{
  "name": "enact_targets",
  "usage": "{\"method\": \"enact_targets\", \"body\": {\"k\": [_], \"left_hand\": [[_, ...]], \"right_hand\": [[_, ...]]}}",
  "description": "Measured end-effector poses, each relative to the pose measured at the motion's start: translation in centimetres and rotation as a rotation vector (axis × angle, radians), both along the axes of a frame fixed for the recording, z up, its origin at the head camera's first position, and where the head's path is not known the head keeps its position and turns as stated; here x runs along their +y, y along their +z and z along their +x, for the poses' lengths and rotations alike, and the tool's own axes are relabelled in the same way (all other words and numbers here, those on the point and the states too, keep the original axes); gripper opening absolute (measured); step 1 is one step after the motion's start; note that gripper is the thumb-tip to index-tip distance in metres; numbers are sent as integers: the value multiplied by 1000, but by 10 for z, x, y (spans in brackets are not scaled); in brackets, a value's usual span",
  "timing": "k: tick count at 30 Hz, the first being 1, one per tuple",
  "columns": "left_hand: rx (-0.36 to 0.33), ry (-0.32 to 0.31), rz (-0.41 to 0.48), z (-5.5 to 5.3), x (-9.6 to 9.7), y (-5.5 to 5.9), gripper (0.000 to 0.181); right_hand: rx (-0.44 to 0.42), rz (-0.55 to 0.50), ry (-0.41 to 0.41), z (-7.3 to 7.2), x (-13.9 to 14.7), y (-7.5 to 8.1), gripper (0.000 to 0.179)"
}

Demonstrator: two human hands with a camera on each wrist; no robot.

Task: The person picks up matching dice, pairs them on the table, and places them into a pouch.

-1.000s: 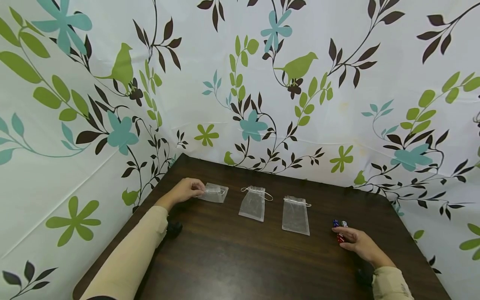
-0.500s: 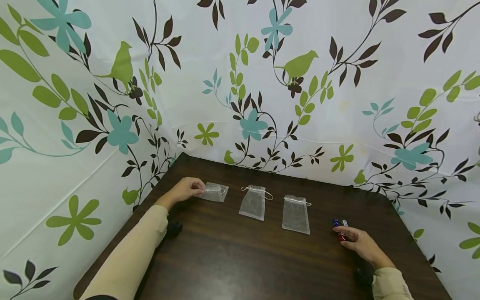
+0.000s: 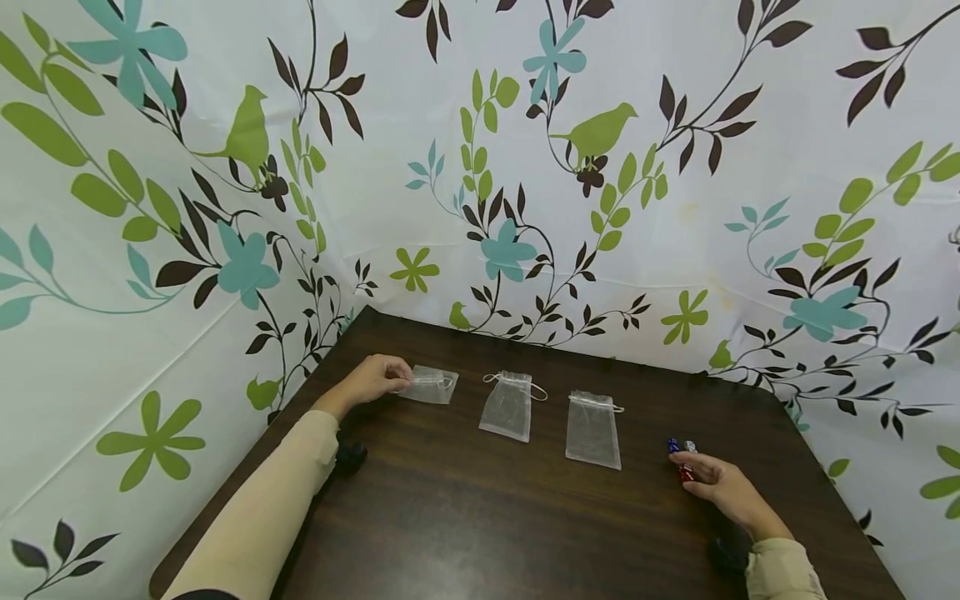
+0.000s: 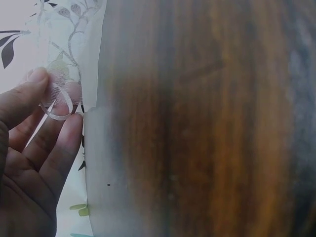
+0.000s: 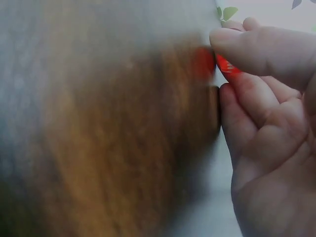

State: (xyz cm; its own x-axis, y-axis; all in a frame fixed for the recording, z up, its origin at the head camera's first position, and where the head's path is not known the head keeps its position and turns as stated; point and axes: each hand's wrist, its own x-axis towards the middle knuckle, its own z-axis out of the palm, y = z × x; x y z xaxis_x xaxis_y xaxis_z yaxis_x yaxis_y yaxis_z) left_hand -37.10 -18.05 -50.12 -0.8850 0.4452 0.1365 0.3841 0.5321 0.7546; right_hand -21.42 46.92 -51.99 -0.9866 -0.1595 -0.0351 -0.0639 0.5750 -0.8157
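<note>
In the head view my left hand is at the near end of the leftmost sheer drawstring pouch, which lies on the table. The left wrist view shows thumb and fingers pinching the pouch's gauzy end, with the white drawstring loop hanging by the fingers. My right hand reaches low over the table at the right. Its thumb and fingers pinch a small shiny red piece with white marks. Close by its fingertips lie a blue piece and a silvery white piece, both partly hidden.
Two more sheer pouches lie flat, one in the middle and one right of it, with drawstrings towards the back. The dark wooden table meets a patterned cloth wall behind and at the sides.
The right fingers have come slightly closer around the red piece. The left hand and the pouches have stayed in place; the view shifts a little.
</note>
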Motion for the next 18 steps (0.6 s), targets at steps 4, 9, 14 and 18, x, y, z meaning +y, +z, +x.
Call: {"method": "enact_targets", "body": {"k": [4,9,14,18], "left_hand": [[4,-5,2,1,0,0,4],[12,-8,-1,1,1,1,4],[13,-8,-7,1,1,1,4],[12,-11,-3,1,0,0,4]], "right_hand": [[16,-36,5,1,0,-1,53],[34,-64,35,2,0,1,52],[14,-75,14,2,0,0,53],[10,-47,-9,1,1,-1,53]]}}
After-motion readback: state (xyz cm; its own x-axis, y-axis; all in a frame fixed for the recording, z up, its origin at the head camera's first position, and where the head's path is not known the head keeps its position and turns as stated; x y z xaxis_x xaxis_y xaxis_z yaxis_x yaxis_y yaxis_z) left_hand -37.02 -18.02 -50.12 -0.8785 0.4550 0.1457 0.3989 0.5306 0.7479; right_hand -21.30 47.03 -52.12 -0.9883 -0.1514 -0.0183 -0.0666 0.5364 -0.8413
